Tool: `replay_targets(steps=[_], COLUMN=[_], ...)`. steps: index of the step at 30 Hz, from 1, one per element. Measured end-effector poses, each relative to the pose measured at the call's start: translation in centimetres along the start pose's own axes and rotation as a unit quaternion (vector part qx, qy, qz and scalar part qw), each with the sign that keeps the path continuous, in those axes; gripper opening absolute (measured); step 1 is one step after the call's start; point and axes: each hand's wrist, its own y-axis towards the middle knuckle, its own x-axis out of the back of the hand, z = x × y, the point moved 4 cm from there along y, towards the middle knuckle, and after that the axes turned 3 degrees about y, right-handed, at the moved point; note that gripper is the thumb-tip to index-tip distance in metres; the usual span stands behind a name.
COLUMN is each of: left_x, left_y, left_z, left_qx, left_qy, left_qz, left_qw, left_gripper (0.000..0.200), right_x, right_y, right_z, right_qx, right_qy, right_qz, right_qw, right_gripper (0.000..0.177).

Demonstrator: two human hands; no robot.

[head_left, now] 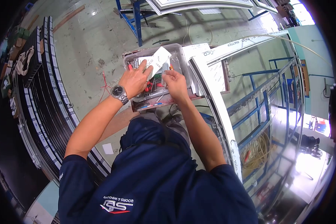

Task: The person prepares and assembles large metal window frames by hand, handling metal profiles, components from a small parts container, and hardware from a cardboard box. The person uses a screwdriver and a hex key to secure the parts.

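Note:
A grey plastic tray (183, 59) in front of me holds tools and small parts. My left hand (133, 80), with a metal watch on its wrist, reaches over the tray's left part. Its fingers are apart and lie against a white printed strip (159, 58); a red handle (130, 67) is beside them. Over the right part, my right hand (175, 84) is closed in a pinch near a greyish, partly see-through piece (165, 69). What its fingertips hold is too small to make out. Red-handled tools (148, 87) lie between the hands, partly hidden.
The tray rests on a worn reddish surface (145, 105). To the right stand a white window frame (217, 93) and a blue metal rack (263, 100). Long dark profiles (58, 99) are stacked on the left. A blue stand (137, 24) is ahead.

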Motion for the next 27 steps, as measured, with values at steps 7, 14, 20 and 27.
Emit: replay_targets(steps=[7, 14, 20, 27], left_x=[0.3, -0.7, -1.1, -2.1], left_y=[1.3, 2.0, 2.1, 1.9], left_z=[-1.3, -2.5, -2.7, -3.4], left_qx=[-0.002, -0.026, -0.043, -0.051], left_qy=[-0.019, 0.005, -0.018, -0.044], left_qz=[0.099, 0.106, 0.106, 0.087], left_qw=[0.995, 0.994, 0.993, 0.994], left_gripper=[0.085, 0.084, 0.083, 0.081], right_x=[0.7, 1.1, 1.0, 0.9], right_y=[-1.4, -1.2, -1.1, -3.8], right_z=[0.3, -1.3, -1.0, 0.9], right_qx=[0.004, 0.013, 0.021, 0.019], right_qy=[-0.062, -0.058, -0.077, -0.19], right_qz=[0.001, -0.039, -0.051, -0.068], right_qw=[0.998, 0.997, 0.995, 0.979], right_gripper=[0.034, 0.032, 0.026, 0.03])
